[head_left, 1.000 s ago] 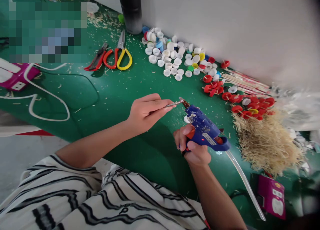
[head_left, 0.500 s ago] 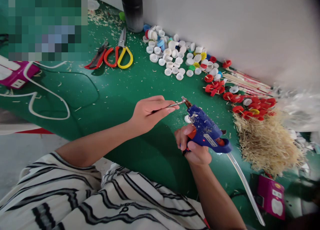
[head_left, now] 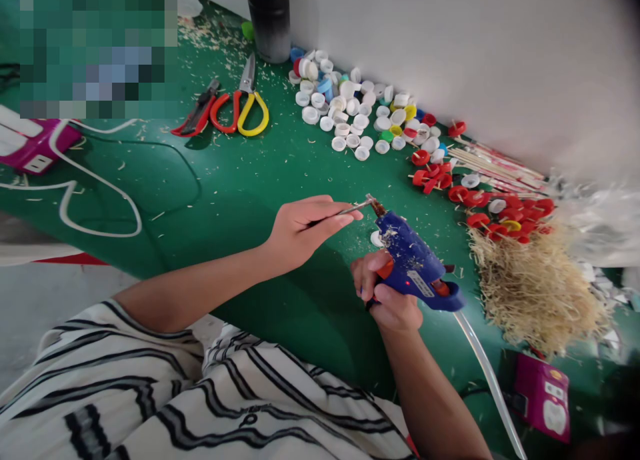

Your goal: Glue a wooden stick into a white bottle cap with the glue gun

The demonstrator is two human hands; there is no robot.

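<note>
Pinched in my left hand (head_left: 305, 230) is a pair of thin metal tweezers (head_left: 354, 209), pointing right. Their tip meets the brown-stained nozzle (head_left: 377, 207) of a blue glue gun (head_left: 413, 250); a small pale bit shows there, too small to name. My right hand (head_left: 393, 297) is wrapped round the gun's handle, with fingers at the orange trigger (head_left: 385, 268). A red light glows on the gun's side, and wood shavings stick to its barrel. From its rear hangs a long clear glue stick (head_left: 485, 360). Just beneath the nozzle lies a white cap (head_left: 377, 239).
On the green table (head_left: 240, 180) lie scissors (head_left: 247, 100) and red-handled pliers (head_left: 200, 110). Bottle caps (head_left: 345, 107) spread along the wall, beside red caps on sticks (head_left: 510, 213) and a heap of wood shavings (head_left: 540, 287). Purple boxes (head_left: 543, 397) and a white cable (head_left: 100, 230) flank me.
Both hands keep their hold, with the tweezers' tip still at the nozzle. The view has shifted very slightly.
</note>
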